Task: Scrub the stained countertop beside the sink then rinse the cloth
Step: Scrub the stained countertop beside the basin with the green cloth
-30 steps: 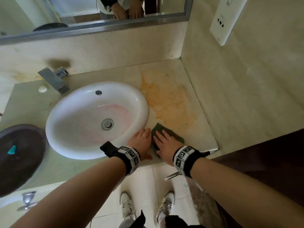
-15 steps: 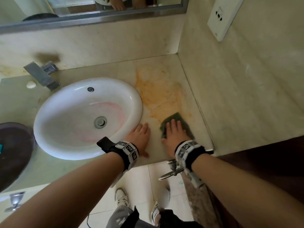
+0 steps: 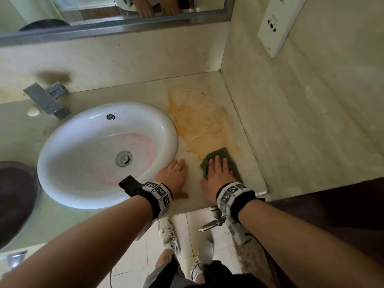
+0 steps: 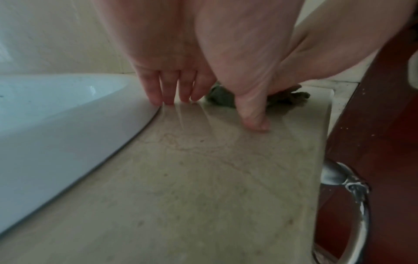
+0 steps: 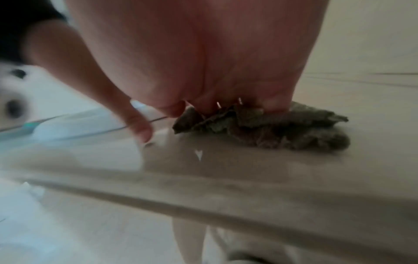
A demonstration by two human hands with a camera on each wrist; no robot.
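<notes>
counts: 2 hands, 1 cloth, 1 sink, 1 stain, 1 tap, 1 mirror, 1 wall socket plate.

my right hand [image 3: 218,176] lies flat on the green cloth [image 3: 225,156], fingers straight and close together, pressing it down on the countertop [image 3: 209,80]. not gripping it, just palm + fingers on top. cloth sits at the near end of the orange stain [image 3: 199,123], rt of the sink [image 3: 104,154], its far corner overlapping the stain edge.

my left hand [image 3: 173,175] is flat on the counter too, fingers straight, holding nothing. it's wedged between sink rim and cloth; fingertips just beside the rim, apart from the cloth.

tap [image 3: 46,100] stands behind the sink at the back wall. mirror [image 3: 116,28] above it reflects both hands. white socket plate [image 3: 278,23] on the rt wall.

view diffs: head cam alone gives the stain, tap, mirror, drain, plus my shoes on the tiled floor. left wrist cam shows what head cam can't: 4 fingertips [image 4: 168,97] touching the stone right at the rim, thumb tip down nearer the edge, cloth [image 4: 220,97] peeking behind the thumb, and a chrome handle [image 4: 353,196] on the dark wood below the counter edge. right wrist cam, blurred, shows the cloth [image 5: 271,128] bunched and crumpled under my fingers rather than flat, thumb [image 5: 135,121] off the cloth, its tip on bare stone.
</notes>
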